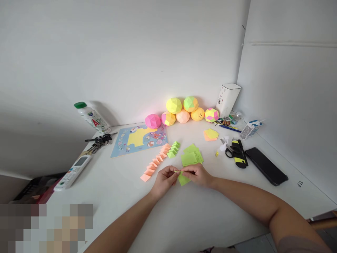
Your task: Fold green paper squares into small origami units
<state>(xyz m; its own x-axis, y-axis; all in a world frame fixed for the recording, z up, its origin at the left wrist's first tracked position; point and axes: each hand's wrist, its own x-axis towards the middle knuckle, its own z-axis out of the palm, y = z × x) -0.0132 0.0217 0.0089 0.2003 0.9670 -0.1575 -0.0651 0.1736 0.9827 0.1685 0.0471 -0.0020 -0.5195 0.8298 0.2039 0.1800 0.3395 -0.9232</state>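
Observation:
A green paper square (184,179) hangs between my two hands, its top edge pinched at the fingertips. My left hand (165,179) closes thumb and fingers on the left part of that edge. On the right part, my right hand (198,175) grips in the same way. Just beyond my hands lies a loose pile of green paper squares (191,158). To the left of the pile are a short row of folded green pieces (173,150) and a longer slanting row of folded peach pieces (155,162).
Faceted paper balls, one of them pink (152,121), stand along the wall. A blue puzzle board (121,144), a bottle (93,117), keys (100,142) and a remote (73,172) sit left. At right are scissors (229,152), a box cutter (239,154) and a black phone (265,165).

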